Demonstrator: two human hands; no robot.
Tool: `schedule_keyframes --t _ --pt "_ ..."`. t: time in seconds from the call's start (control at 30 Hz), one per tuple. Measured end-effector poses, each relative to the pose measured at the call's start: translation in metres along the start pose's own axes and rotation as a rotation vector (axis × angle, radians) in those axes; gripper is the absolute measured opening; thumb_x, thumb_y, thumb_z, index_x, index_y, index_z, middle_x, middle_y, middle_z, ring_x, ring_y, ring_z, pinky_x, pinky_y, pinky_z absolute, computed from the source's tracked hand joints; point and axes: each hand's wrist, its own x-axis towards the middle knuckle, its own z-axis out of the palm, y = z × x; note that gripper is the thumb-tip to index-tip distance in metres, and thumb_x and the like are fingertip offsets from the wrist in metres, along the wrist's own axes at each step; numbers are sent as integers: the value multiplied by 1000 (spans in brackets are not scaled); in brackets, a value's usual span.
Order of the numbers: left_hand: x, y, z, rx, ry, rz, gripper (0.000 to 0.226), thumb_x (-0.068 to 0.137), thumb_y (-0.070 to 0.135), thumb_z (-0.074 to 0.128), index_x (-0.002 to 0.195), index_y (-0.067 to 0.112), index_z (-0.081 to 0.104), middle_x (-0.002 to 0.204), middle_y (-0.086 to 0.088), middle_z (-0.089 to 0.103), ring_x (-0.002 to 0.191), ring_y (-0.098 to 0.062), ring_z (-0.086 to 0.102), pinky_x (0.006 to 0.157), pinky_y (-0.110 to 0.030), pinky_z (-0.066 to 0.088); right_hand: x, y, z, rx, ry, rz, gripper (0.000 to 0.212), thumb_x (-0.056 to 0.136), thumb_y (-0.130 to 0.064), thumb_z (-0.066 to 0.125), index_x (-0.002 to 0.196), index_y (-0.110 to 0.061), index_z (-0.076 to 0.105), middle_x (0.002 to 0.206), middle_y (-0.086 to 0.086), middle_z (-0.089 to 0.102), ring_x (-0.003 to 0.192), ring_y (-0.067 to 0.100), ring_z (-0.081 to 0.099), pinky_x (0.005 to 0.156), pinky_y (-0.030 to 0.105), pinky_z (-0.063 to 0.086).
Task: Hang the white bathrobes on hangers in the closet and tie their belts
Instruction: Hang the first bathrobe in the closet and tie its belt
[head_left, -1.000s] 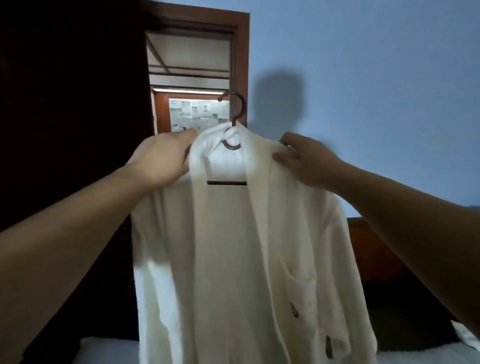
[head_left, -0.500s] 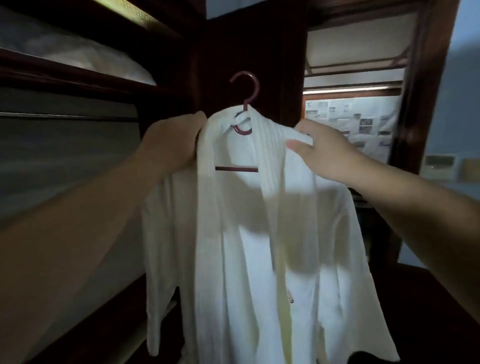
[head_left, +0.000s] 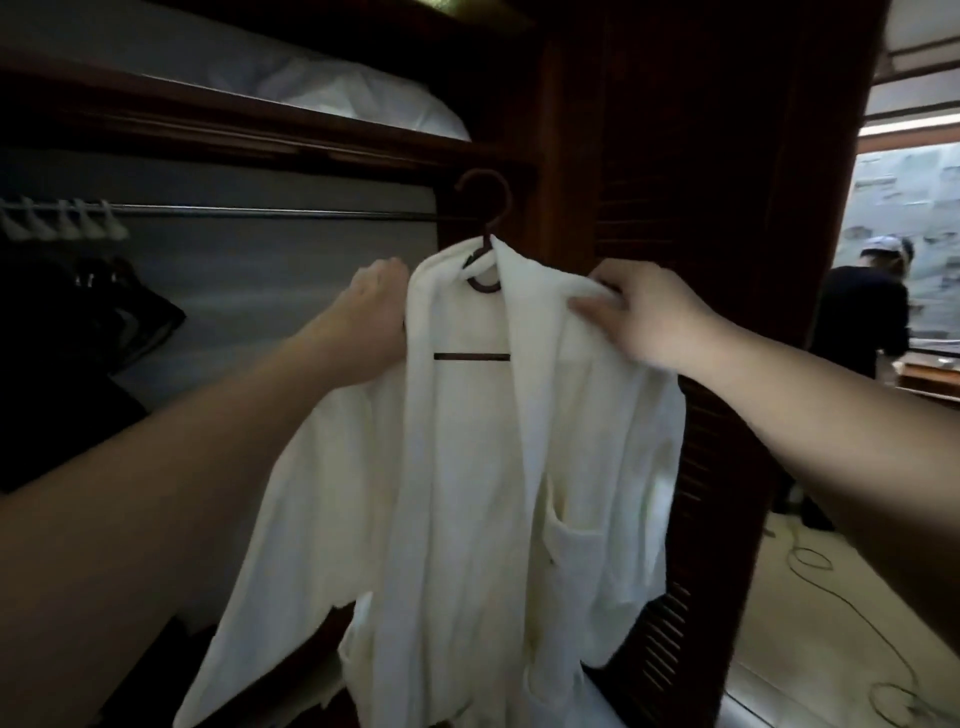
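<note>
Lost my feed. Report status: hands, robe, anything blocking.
Left hand and right hand grip bathrobe shoulders. Robe on hanger, hook at closet rod; seating unclear. Nothing blocking.

The white bathrobe (head_left: 467, 493) drapes open-fronted on a dark hanger (head_left: 485, 249), held up at both shoulders in front of the closet rail (head_left: 270, 211), hook level with the rail's right end, sleeves dangling, pocket showing.

white bedding (head_left: 363, 98), bystander (head_left: 862, 317), floor cable (head_left: 831, 587)
</note>
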Motion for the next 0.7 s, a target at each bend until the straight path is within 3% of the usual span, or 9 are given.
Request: schedule_keyframes --t 0.1,0.23,0.37,0.5,0.7 --pt "2 -11 5 -19 12 -93 35 83 46 54 93 14 42 102 -7 48 92 -31 48 74 -40 40 26 11 17 39 -80 -51 21 98 -50 57 87 -33 64 89 -9 65 83 12 63 72 36 52" --pt "8 -38 16 11 -30 -143 39 83 55 40 101 21 43 106 -7 47 99 -30 46 85 -42 42 56 17 42 117 -176 -156 24 100 -41 59 79 -32 62 80 -8 64 75 9 62 63 29 42" --pt "27 -64 33 46 -108 -308 22 90 48 39 95 27 41 99 -5 47 103 -34 45 90 -46 43 98 20 74 128 -245 -195 19 100 -38 61 86 -26 67 85 -2 66 78 15 63 64 31 47" --pt "48 -100 56 -6 -60 -399 33 85 61 35 90 30 46 97 -3 51 99 -31 48 89 -48 47 145 25 115 186 -249 -204 23 98 -34 65 79 -22 67 78 1 66 72 18 63 60 29 43" --pt "112 -172 86 -20 -39 -452 40 98 66 36 84 30 44 94 -7 54 93 -33 51 82 -45 45 231 31 174 244 -318 -163 19 96 -32 67 83 -19 70 85 8 71 81 26 70 67 38 55"
